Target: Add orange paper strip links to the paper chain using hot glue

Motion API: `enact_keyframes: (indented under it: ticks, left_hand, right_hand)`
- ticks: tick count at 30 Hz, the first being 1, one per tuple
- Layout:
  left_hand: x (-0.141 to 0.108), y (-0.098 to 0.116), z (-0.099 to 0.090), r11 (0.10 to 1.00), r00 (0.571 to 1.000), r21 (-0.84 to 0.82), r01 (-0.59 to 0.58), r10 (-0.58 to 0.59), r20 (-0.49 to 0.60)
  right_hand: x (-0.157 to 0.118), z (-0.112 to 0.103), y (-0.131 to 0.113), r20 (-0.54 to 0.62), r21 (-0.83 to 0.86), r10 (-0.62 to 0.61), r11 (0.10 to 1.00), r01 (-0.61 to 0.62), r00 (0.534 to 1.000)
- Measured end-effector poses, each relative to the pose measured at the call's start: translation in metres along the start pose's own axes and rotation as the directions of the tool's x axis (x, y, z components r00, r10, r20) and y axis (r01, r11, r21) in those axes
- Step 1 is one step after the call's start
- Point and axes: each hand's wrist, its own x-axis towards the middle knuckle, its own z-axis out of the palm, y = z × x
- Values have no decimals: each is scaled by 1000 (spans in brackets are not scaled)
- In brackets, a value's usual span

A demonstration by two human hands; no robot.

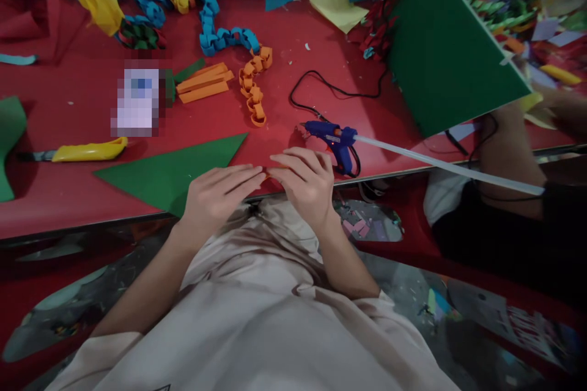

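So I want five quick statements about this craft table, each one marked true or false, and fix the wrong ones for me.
1. The glue gun lies on the red table. True.
2. The right hand is gripping the glue gun. False: the gun lies beside it; the right and left hand appear to hold a small orange piece.
3. The orange strips lie to the left of the orange chain. True.
4. The cutter has a blue handle. False: the handle of the cutter is yellow.
5. A long, pale glue stick sticks out of the back of the glue gun. True.
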Motion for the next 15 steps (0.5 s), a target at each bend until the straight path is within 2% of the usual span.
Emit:
enact_keyframes:
  ticks: [4,8,15]
  left_hand:
    - [-3,-3,-7,981,967,168,-96,51,251]
    - [0,4,-12,973,942,219,-73,-4,334]
    - [1,2,-23,949,922,287,-133,12,387]
  right_hand:
    - [-7,-1,-1,173,-102,16,995,2,985]
    - [-15,-7,-6,282,-117,29,993,5,959]
    - [-25,-1,-3,203,-234,195,961,-146,959]
